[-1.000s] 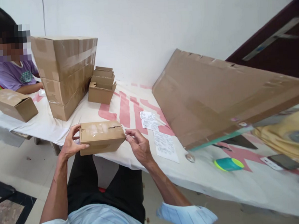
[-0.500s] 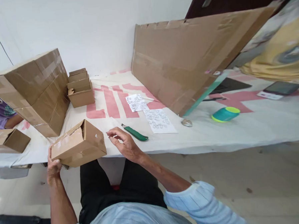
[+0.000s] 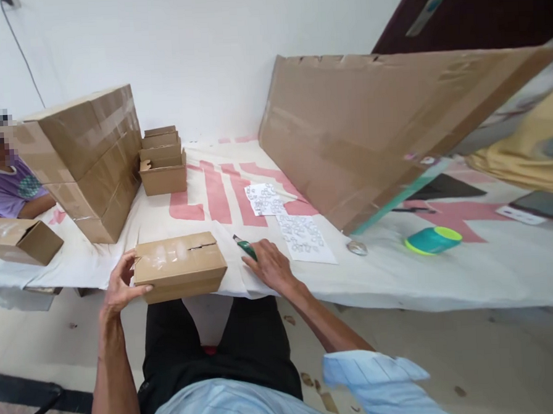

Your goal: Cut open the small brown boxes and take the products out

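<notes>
Closed tan cardboard box [image 3: 180,264] sits at the near edge of the cloth-covered desk [image 3: 401,293], in front of the person's lap; its long axis runs roughly left to right, upper face showing clear tape and a dark slit toward the right end. Can't tell if the desk bears any of its weight. Key relation: box lies left of the right hand [image 3: 273,269], with a strip of pale cloth between; the left hand [image 3: 122,286] is the nearer one, already touching its left end. Green-handled cutter [image 3: 247,249] is at the right hand, its narrow tip pointing away and leftward, near the box's right end but apart from it; its axis slants back under the palm. Left grip: partly spread, grasping the box's left end, thumb on the near side, fingers around the far side. Right grip: fingers bent over the cutter handle, covering most of it; underside hidden, so can't tell whether it's clenched on the handle or just resting there. Two white printed paper sheets [image 3: 303,239] lie right of and beyond the right hand, small round roll [image 3: 357,247] farther right. Tall stack of taped brown boxes [image 3: 89,161] stands beyond the left hand, small open brown boxes [image 3: 163,176] just beside it.
</notes>
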`<state>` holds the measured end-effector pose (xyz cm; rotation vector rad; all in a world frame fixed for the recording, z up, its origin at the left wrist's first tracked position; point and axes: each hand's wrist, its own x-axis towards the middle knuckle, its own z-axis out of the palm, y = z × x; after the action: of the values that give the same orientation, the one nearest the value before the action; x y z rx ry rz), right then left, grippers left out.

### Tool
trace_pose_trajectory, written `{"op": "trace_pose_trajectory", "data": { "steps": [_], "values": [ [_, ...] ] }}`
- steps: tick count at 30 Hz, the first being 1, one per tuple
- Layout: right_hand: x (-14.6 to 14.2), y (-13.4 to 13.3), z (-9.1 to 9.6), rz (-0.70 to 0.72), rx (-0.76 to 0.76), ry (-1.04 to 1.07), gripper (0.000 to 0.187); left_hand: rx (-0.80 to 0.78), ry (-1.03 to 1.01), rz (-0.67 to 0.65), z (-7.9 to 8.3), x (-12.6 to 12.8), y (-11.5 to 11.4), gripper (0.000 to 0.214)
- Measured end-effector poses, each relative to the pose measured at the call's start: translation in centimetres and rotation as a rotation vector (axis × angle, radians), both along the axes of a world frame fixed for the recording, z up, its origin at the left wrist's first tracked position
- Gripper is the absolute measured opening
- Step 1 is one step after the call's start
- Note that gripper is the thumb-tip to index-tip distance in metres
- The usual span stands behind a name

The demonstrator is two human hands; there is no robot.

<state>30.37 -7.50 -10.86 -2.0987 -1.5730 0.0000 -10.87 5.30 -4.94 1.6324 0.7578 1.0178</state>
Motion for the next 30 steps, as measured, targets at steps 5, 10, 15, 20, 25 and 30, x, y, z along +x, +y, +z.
{"op": "trace_pose_trajectory", "data": {
  "steps": [5, 10, 15, 20, 25, 30],
  "values": [
    [2.3, -1.0, -3.1, -0.082, -0.126, -0.122, 0.023, 0.041, 0.062, -0.04, 0.2, 0.5, -1.2, 0.076],
    [2.8, -0.6, -3.7, -0.089, -0.122, 0.004, 0.025, 0.009, 0.086, -0.018, 0.7, 0.6, -1.8, 0.068],
    [3.1, 0.0, -2.3, -0.081, 0.149, 0.467, 0.039, -0.031, 0.082, 0.037, 1.0, 0.9, -1.7, 0.068],
    [3.9, 0.2, -1.8, -0.106, 0.184, 0.6, 0.059, -0.062, 0.049, 0.047, 0.8, 1.1, -1.2, 0.077],
    [3.9, -0.2, -1.9, -0.087, 0.207, 0.69, 0.064, -0.056, 0.022, 0.065, 0.7, 1.3, -1.1, 0.079],
    [3.0, -0.5, -1.9, -0.058, 0.314, 0.589, 0.06, -0.024, 0.001, 0.097, 0.3, 2.1, -0.3, 0.079]
  ]
}}
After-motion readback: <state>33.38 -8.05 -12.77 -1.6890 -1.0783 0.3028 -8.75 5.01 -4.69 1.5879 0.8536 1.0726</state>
